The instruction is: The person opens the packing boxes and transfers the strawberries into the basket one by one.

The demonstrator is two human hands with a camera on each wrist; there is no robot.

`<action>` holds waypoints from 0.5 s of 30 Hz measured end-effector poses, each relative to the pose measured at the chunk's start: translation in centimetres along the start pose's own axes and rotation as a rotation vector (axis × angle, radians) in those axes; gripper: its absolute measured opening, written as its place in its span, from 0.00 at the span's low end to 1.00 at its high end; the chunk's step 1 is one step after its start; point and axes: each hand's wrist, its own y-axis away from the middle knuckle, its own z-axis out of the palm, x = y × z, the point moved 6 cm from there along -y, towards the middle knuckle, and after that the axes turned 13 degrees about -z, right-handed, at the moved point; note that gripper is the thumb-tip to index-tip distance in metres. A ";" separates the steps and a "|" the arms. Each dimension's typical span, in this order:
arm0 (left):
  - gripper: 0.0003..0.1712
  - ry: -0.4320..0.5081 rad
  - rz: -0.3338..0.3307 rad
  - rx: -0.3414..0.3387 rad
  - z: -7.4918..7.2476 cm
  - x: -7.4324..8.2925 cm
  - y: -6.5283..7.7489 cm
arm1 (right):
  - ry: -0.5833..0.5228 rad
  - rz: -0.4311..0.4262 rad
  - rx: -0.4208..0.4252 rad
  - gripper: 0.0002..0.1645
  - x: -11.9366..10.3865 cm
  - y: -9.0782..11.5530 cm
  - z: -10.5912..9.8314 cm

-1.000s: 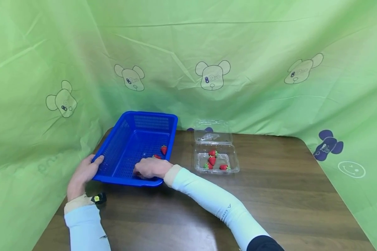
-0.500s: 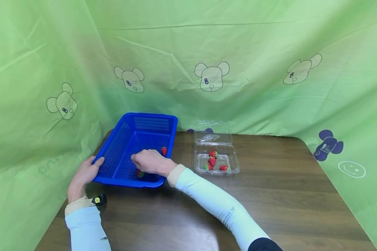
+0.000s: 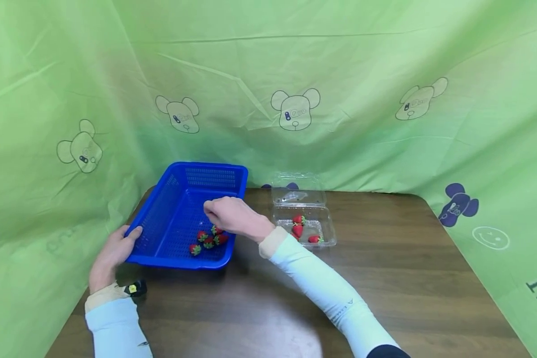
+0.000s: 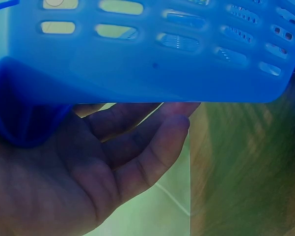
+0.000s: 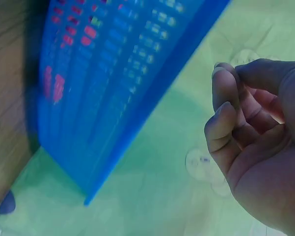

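Observation:
A blue plastic basket point(image 3: 179, 261) with slotted walls rests at the left of the table. My left hand point(image 3: 114, 251) grips its near left corner; the left wrist view shows fingers point(image 4: 157, 152) curled under its rim. Several red strawberries point(image 3: 209, 242) with green leaves lie at the basket's near right. Over the basket's right side my right hand point(image 3: 234, 216) is raised, fingers curled and thumb against them. In the right wrist view, no object shows in that right hand point(image 5: 255, 123). It hides part of the basket's inside.
A clear plastic box point(image 3: 328, 219) with its lid raised at the back stands right of the basket, several strawberries point(image 3: 297, 230) inside. A green printed cloth point(image 3: 340, 149) hangs behind and beside the brown wooden table point(image 3: 385, 278).
My right hand has risen from the basket's near part and moved right, uncovering several strawberries. My left hand keeps its grip on the basket. The head view has shifted slightly.

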 end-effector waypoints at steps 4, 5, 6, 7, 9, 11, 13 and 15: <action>0.42 -0.006 0.011 0.010 -0.3 0.1 0.1 | 0.008 0.008 0.020 0.13 0.9 1.3 -1.2; 0.42 -0.006 0.013 0.013 -0.3 0.1 0.1 | 0.004 0.009 0.023 0.13 1.1 1.7 -1.5; 0.42 -0.008 0.014 0.014 -0.4 0.1 0.0 | 0.007 0.013 0.028 0.13 1.3 2.1 -1.7; 0.42 -0.013 0.016 0.020 -0.4 0.1 0.0 | 0.009 0.017 0.033 0.12 1.6 2.5 -2.0; 0.42 -0.022 0.017 0.024 -0.4 0.1 0.0 | 0.011 0.028 0.040 0.12 2.0 3.6 -2.5; 0.42 -0.027 0.009 0.020 -0.3 0.0 0.0 | 0.003 0.040 0.047 0.11 2.5 4.7 -2.8; 0.43 -0.022 -0.002 0.010 -0.1 0.0 0.1 | -0.004 0.046 0.056 0.09 2.9 5.7 -3.1; 0.45 -0.013 -0.019 -0.005 -0.1 -0.2 0.3 | -0.005 0.059 0.056 0.09 3.3 6.7 -3.1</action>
